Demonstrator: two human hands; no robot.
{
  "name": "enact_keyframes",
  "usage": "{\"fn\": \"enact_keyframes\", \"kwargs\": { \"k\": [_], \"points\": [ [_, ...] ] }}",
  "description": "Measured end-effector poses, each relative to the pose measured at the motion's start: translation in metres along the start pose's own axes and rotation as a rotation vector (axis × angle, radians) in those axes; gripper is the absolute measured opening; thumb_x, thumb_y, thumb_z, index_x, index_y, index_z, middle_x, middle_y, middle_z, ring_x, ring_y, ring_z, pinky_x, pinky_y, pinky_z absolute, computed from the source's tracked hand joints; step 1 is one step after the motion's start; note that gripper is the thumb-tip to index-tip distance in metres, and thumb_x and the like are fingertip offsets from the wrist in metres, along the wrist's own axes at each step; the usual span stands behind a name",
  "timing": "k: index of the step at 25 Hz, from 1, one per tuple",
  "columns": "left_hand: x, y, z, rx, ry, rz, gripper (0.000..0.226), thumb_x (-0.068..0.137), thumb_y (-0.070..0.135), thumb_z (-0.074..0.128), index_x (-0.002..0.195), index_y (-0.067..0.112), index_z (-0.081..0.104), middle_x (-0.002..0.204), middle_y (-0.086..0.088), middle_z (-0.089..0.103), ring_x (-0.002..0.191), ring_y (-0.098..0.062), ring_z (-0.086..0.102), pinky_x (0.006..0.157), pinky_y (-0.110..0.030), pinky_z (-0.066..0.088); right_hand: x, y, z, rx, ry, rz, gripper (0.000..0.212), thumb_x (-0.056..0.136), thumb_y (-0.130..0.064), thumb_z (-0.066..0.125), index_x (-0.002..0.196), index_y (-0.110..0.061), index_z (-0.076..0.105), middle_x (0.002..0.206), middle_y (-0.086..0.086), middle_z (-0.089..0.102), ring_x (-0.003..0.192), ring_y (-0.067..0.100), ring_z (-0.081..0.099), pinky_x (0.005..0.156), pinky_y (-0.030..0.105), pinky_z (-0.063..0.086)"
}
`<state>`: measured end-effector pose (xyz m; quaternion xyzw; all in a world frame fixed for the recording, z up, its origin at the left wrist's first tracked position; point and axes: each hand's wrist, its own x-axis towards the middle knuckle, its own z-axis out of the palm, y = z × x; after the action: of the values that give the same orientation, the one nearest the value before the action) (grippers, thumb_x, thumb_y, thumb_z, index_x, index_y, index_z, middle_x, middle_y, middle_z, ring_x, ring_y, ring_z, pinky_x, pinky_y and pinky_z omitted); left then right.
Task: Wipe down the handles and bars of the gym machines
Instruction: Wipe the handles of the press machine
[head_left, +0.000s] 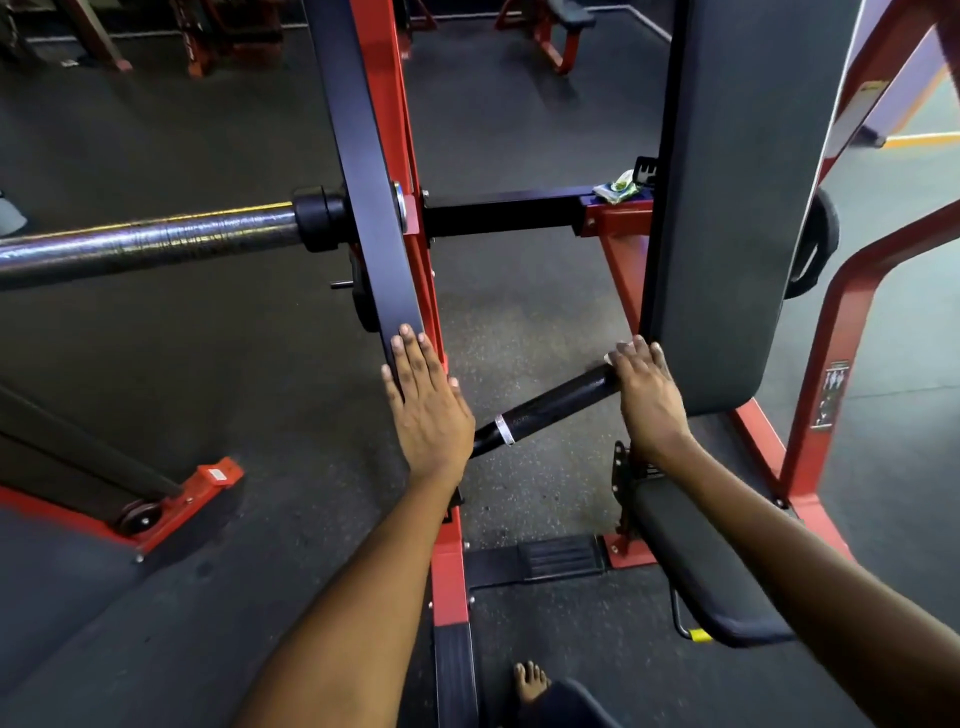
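Observation:
A black handle (550, 408) with a silver ring sticks out from the red and black machine, slanting up to the right. My right hand (647, 392) lies over its far end with the fingers draped across the tip; whether a cloth is under the palm cannot be seen. My left hand (426, 400) rests flat, fingers straight, on the lower end of the black lever arm (363, 171). A green and white wipes packet (618, 186) lies on the black crossbar (498, 210) further back.
A steel weight sleeve (145, 244) juts left from the lever arm. The black back pad (737, 197) stands upright on the right, with the seat pad (696, 571) below it. Red frame legs (831, 364) spread over dark rubber floor. My bare foot (530, 680) is at the bottom.

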<state>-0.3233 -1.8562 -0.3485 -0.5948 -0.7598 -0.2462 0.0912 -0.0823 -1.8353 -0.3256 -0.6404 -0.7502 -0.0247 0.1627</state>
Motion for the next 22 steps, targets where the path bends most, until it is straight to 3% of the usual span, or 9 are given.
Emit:
{"fn": "enact_keyframes", "kwargs": {
  "k": [3, 6, 8, 10, 12, 15, 19, 21, 22],
  "points": [
    [0.0, 0.001, 0.0, 0.0, 0.006, 0.004, 0.061, 0.101, 0.024, 0.025, 0.151, -0.001, 0.002, 0.16, -0.018, 0.001, 0.149, -0.03, 0.0, 0.12, -0.045, 0.002, -0.016, -0.051, 0.019, 0.073, -0.037, -0.025, 0.065, 0.08, 0.019, 0.038, 0.143, 0.001, 0.03, 0.149, 0.018, 0.03, 0.141, 0.03, 0.023, 0.117, 0.036, 0.003],
    [0.001, 0.0, 0.0, -0.015, 0.017, 0.0, 0.062, 0.098, 0.023, 0.027, 0.151, -0.002, 0.005, 0.16, -0.018, 0.004, 0.148, -0.031, 0.004, 0.12, -0.046, 0.007, -0.057, -0.124, 0.045, 0.147, -0.087, -0.34, 0.052, 0.073, 0.017, 0.049, 0.124, 0.009, 0.053, 0.125, 0.024, 0.057, 0.12, 0.032, 0.054, 0.11, 0.037, 0.017],
    [0.0, 0.0, 0.0, -0.017, 0.023, 0.003, 0.063, 0.097, 0.023, 0.027, 0.151, -0.001, 0.006, 0.16, -0.017, 0.004, 0.148, -0.03, 0.004, 0.12, -0.046, 0.007, -0.057, -0.121, 0.033, 0.174, -0.037, -0.414, 0.042, 0.08, 0.012, 0.049, 0.121, 0.005, 0.057, 0.122, 0.019, 0.06, 0.114, 0.027, 0.059, 0.107, 0.028, 0.025],
    [-0.001, 0.0, 0.001, 0.005, 0.012, 0.005, 0.062, 0.099, 0.024, 0.025, 0.151, -0.001, 0.004, 0.16, -0.016, -0.001, 0.148, -0.03, 0.002, 0.12, -0.045, 0.004, -0.033, -0.071, 0.016, 0.101, 0.098, -0.299, 0.043, 0.094, 0.002, 0.034, 0.132, -0.007, 0.05, 0.138, 0.007, 0.048, 0.127, 0.016, 0.045, 0.11, 0.019, 0.023],
    [0.0, 0.001, 0.0, -0.001, 0.01, -0.003, 0.061, 0.1, 0.025, 0.022, 0.151, -0.001, 0.001, 0.159, -0.016, -0.005, 0.148, -0.03, 0.0, 0.12, -0.045, 0.003, -0.018, -0.026, 0.018, 0.165, 0.117, 0.008, 0.06, 0.082, 0.02, 0.03, 0.135, -0.005, 0.046, 0.144, 0.013, 0.04, 0.137, 0.024, 0.032, 0.116, 0.035, 0.02],
    [-0.002, 0.0, 0.001, 0.013, 0.015, 0.007, 0.06, 0.1, 0.025, 0.019, 0.15, 0.0, -0.003, 0.159, -0.016, -0.005, 0.148, -0.03, 0.001, 0.12, -0.045, 0.003, -0.023, -0.021, 0.04, 0.188, 0.088, 0.043, 0.08, 0.067, 0.033, 0.034, 0.141, 0.002, 0.035, 0.149, 0.019, 0.031, 0.142, 0.03, 0.017, 0.119, 0.039, 0.004],
    [-0.001, 0.002, 0.0, -0.008, 0.013, -0.006, 0.062, 0.099, 0.024, 0.024, 0.15, -0.001, 0.0, 0.16, -0.018, 0.003, 0.148, -0.03, 0.003, 0.121, -0.045, 0.005, -0.063, -0.081, 0.07, 0.22, -0.047, -0.279, 0.093, 0.054, 0.035, 0.041, 0.141, 0.001, 0.034, 0.148, 0.016, 0.033, 0.139, 0.031, 0.026, 0.119, 0.034, -0.001],
    [-0.002, 0.0, 0.001, 0.009, 0.02, -0.001, 0.063, 0.099, 0.023, 0.028, 0.15, -0.001, 0.0, 0.16, -0.018, 0.004, 0.148, -0.03, 0.003, 0.121, -0.045, 0.005, -0.049, -0.064, 0.058, 0.216, -0.005, -0.483, 0.089, 0.056, 0.035, 0.048, 0.138, 0.001, 0.04, 0.145, 0.017, 0.039, 0.136, 0.03, 0.033, 0.119, 0.03, 0.003],
    [-0.001, 0.0, 0.001, 0.011, 0.017, -0.003, 0.063, 0.1, 0.022, 0.029, 0.15, 0.0, -0.001, 0.16, -0.018, 0.004, 0.148, -0.03, 0.003, 0.121, -0.045, 0.005, -0.037, -0.044, 0.051, 0.239, 0.01, -0.436, 0.087, 0.06, 0.036, 0.045, 0.138, -0.002, 0.04, 0.146, 0.015, 0.038, 0.137, 0.029, 0.033, 0.119, 0.027, 0.006]
  ]
}}
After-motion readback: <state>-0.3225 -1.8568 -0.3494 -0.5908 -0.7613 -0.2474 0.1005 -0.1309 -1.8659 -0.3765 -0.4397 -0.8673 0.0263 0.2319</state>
